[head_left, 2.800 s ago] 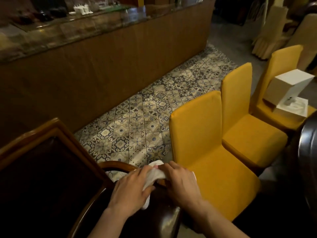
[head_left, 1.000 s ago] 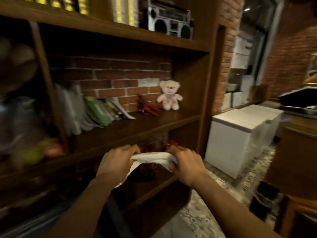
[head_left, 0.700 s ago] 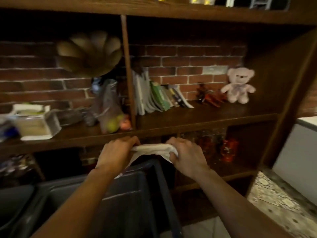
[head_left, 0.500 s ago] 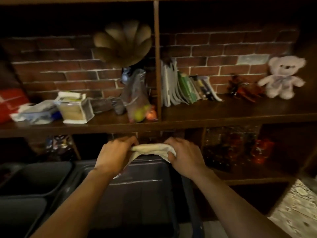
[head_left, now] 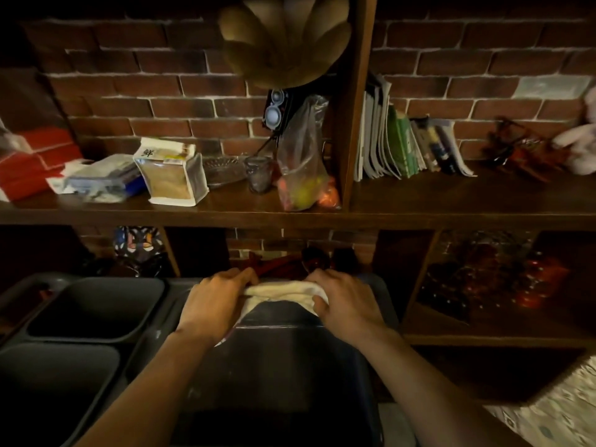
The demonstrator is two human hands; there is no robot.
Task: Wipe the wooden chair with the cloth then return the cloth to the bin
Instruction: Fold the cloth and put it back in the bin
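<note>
A white cloth is stretched between both my hands above a dark grey bin. My left hand grips its left end and my right hand grips its right end. The cloth hangs over the far part of the bin's opening, with a corner drooping below my left hand. The wooden chair is out of view.
Two more dark bins sit to the left. A wooden shelf unit against a brick wall stands right behind the bins, holding packets, a fruit bag, books and a brass horn. Patterned floor tiles show at lower right.
I have turned from the chair to the shelf and bins. Over the last second the view swung left and down, and both hands carried the cloth over the dark bin.
</note>
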